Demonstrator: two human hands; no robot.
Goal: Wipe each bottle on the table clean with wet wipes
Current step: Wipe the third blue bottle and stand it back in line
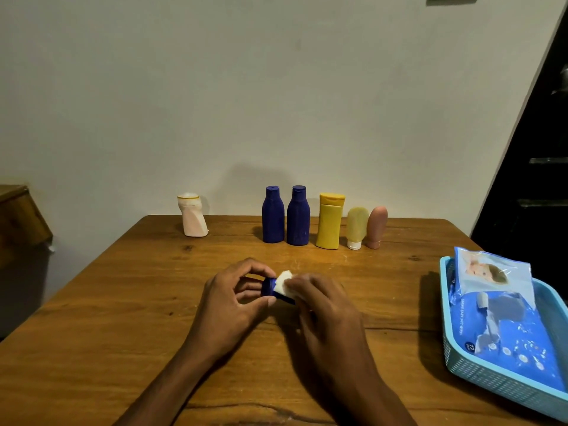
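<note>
Centrally, small blue bottle [270,286] between hands: left hand [233,298] pinches cap end, right hand [322,305] presses wipe [284,284] on it.

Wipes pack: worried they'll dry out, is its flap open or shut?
Open: the flap on the wipes pack in the basket stands peeled up.

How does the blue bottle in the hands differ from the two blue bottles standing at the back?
The held blue bottle lies on its side above the table, cap toward the left hand; the two standing blue bottles are upright by the wall. The held one is gripped, with the right hand pressing a white wipe on it; the standing pair is untouched and fully visible. All share a dark blue colour.
</note>
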